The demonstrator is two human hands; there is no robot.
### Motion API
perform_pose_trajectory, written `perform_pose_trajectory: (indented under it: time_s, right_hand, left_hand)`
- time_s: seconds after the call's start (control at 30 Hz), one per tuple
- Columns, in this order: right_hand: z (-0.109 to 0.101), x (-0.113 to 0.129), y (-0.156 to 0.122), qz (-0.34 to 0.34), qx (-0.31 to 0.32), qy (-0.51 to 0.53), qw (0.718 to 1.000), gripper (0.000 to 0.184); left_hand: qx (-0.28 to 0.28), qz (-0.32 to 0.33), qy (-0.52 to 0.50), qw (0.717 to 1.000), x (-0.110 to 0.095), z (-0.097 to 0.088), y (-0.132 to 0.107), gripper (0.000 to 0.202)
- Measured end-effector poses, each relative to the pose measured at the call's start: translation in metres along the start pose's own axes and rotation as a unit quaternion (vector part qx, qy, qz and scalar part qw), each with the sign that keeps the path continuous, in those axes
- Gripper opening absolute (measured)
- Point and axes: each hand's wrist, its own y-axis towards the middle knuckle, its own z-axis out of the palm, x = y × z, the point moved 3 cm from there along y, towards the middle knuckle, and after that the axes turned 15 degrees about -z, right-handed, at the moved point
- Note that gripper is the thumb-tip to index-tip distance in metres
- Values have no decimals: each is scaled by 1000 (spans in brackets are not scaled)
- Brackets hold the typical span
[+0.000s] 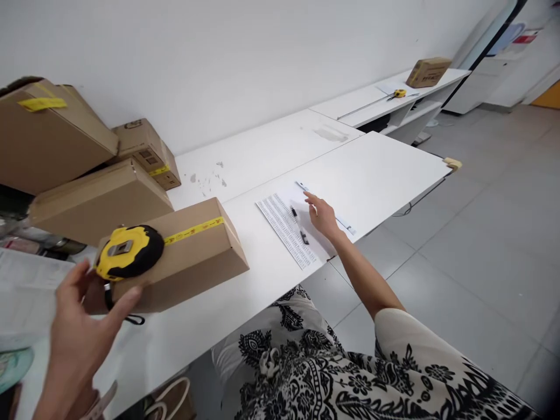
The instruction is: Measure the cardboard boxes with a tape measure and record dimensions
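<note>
My left hand [87, 315] is at the near left end of a closed cardboard box [196, 256], thumb and fingers spread apart. On top of that box sits a yellow and black tape measure [129, 251], just beyond my fingers, its black wrist strap [108, 296] hanging over the box's side. My right hand [322, 216] is over a printed sheet [284, 230] and a clear ruler [345, 224], fingers stretched out and holding nothing visible. A black and white pen [300, 224] lies on the sheet, left of this hand. Whether the fingertips touch the ruler is unclear.
Several more cardboard boxes [100, 198] are stacked at the left against the wall. The white table [394, 163] has a padded corner [452, 164] at right. Farther back, a shelf unit carries another yellow tape measure [399, 93] and a small carton [427, 73].
</note>
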Motion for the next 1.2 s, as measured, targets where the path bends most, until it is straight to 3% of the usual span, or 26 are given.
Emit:
perform_pose_trajectory:
  time_s: [0.1, 0.17, 0.33, 0.5, 0.63, 0.73, 0.83, 0.97, 1.1, 1.2]
  right_hand:
    - [-9, 45, -17, 22, -88, 83, 992, 42]
    - [-3, 81, -34, 28, -102, 150, 983, 38]
    - [32, 157, -72, 28, -63, 259, 963, 34]
    - [47, 202, -74, 2, -36, 282, 959, 36]
    - [47, 220, -58, -42, -43, 285, 957, 38]
    - [47, 223, -48, -61, -64, 287, 954, 39]
    - [46, 217, -42, -58, -66, 270, 959, 44]
    - [49, 208, -40, -11, 6, 291, 957, 61]
    - [60, 211, -43, 62, 94, 356, 928, 75]
    - [61, 220, -40, 27, 132, 398, 907, 75]
  left_hand:
    - [-35, 19, 103, 994, -7, 7, 14, 110]
    - [-25, 30, 103, 994, -13, 10, 18, 111]
    - [-28, 76, 58, 995, -23, 18, 23, 95]
    - [-96, 114, 40, 988, -22, 26, 22, 77]
    - [-123, 96, -2, 988, -14, 23, 19, 70]
    - [-68, 75, -137, 985, -2, 11, 13, 73]
    - [-2, 82, -330, 941, 11, -6, 3, 75]
    - [-18, 101, -480, 871, 35, -29, -8, 65]
    - [3, -20, -559, 829, 67, -27, -11, 84]
    - [29, -75, -580, 810, 79, -19, -19, 88]
